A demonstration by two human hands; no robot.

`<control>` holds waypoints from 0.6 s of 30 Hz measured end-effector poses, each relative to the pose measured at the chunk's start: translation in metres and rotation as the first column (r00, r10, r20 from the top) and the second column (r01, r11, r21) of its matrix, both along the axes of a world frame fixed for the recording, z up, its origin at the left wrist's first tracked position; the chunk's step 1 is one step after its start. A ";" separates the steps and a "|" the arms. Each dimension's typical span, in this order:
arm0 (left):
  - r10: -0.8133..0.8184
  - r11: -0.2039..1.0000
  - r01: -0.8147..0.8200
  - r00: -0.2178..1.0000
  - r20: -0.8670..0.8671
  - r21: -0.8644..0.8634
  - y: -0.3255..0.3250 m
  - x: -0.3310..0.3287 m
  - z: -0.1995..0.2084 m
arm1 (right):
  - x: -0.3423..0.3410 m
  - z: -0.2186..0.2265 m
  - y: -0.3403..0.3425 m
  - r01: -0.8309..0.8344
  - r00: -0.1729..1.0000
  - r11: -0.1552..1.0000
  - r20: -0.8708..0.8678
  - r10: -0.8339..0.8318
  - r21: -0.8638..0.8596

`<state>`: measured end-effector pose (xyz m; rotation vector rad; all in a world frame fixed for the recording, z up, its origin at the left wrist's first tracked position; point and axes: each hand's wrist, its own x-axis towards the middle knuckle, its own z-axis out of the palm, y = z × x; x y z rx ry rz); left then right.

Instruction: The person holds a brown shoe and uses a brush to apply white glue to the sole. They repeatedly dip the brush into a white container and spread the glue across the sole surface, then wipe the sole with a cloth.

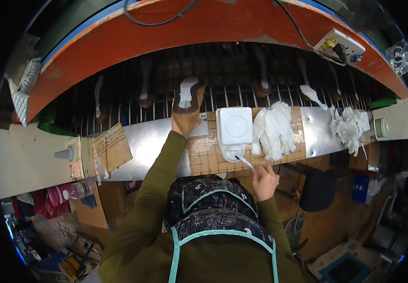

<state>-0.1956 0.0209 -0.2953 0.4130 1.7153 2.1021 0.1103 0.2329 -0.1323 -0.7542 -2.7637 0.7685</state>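
At the near side of the desk [140, 137], a person in olive sleeves is wearing a dark patterned apron [218, 198] with mint trim. Nearest to me, the right hand [265, 181] is closing its fingers around a slim white brush handle [245, 162], holding it slantwise. Its far end is reaching into a small white cup [232, 153], which is sitting against the near side of a squarish white container [236, 127]. Both are standing on a cardboard mat [201, 158]. White gloves [274, 132] are lying crumpled just right of the container, while more gloves [347, 127] are resting on metal farther right. At left, a cardboard piece [113, 147] is lying askew.

Farther out, the left hand [177, 127], partly hidden, is curling around a brown shoe [180, 113], holding it near the desk's far edge, left of the container. A white patch is showing on its sole. Behind it, a rack of metal rods [218, 96] is carrying several dark shoe-like pieces. Beyond that, a red panel [166, 40] is curving across, with a power socket [355, 47] sitting at right.
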 end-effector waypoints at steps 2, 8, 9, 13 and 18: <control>-0.050 0.990 0.034 0.992 0.114 0.133 0.008 -0.025 -0.009 | -0.010 -0.005 -0.005 -0.028 0.999 0.986 -0.018 0.032 0.166; -0.317 0.601 -0.526 0.535 0.783 0.602 0.070 -0.080 0.043 | -0.027 -0.015 -0.014 -0.065 0.997 0.993 0.036 0.062 0.095; -0.277 0.597 -0.576 0.505 0.817 0.559 0.079 -0.085 0.045 | -0.027 -0.017 -0.017 -0.068 0.996 0.997 0.063 0.065 0.043; -0.233 0.674 -0.527 0.515 0.825 0.518 0.066 -0.093 -0.007 | -0.040 -0.002 -0.001 -0.091 0.991 0.996 -0.104 0.088 -0.017; 0.083 0.670 -0.702 0.392 0.916 0.240 0.063 -0.124 -0.036 | -0.095 -0.026 0.140 0.179 0.953 0.951 -0.285 -0.104 0.250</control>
